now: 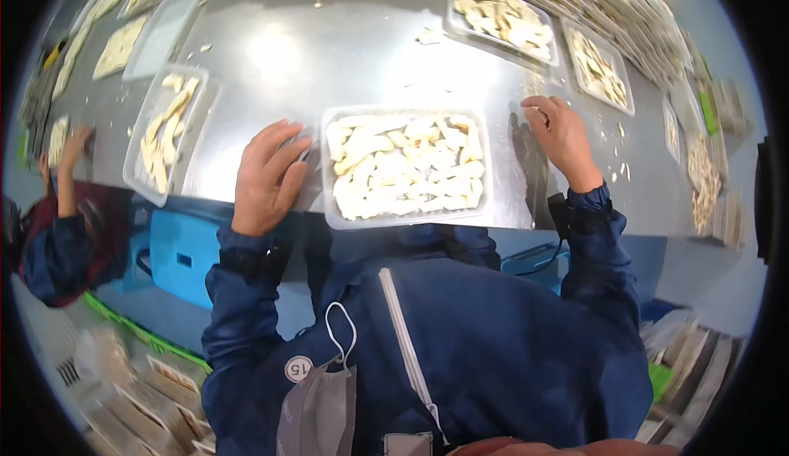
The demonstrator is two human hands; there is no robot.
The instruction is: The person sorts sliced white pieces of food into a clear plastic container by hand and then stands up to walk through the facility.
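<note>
A clear plastic tray (328,200) sits at the table's front edge, directly before me. Pale, cream-coloured food slices (394,166) fill it in a packed layer; their exact kind is unclear. Just left of the tray's rim is my left hand (270,175), empty, its fingers spread and slightly bent. My right hand (560,138) hovers over or rests on the metal table to the right, apart from the tray. Its fingers curl loosely, and nothing shows in them.
Similar trays stand at left (197,86), back right (453,15) and far right (625,101) on the metal table (259,98). Stacked trays (592,6) line the back right. Scraps lie about. Another person's hand (74,148) works at far left, near a blue stool (185,240).
</note>
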